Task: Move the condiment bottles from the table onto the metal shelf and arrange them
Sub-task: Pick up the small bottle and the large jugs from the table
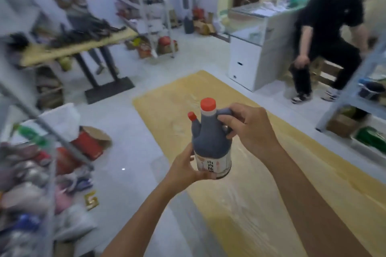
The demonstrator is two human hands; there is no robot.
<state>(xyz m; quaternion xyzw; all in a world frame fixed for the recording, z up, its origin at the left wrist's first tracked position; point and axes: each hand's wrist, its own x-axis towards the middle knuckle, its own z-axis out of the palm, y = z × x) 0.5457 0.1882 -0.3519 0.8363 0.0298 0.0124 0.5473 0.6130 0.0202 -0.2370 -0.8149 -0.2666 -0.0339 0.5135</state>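
Observation:
I hold a dark condiment bottle (210, 137) upright in the air above the left edge of the yellow wooden table (261, 204). It has a large red cap, a small red spout cap and a white label. My right hand (248, 127) grips the bottle's handle near the neck. My left hand (186, 168) cups the lower part of the bottle by the label. A metal shelf frame (50, 131) stands at the left, blurred.
Bags and packages (27, 177) fill the left shelf. A red box (89, 144) lies on the floor beside it. A person in black (328, 33) sits at the right by a white cabinet (250, 58). Another shelf (355, 98) stands at far right.

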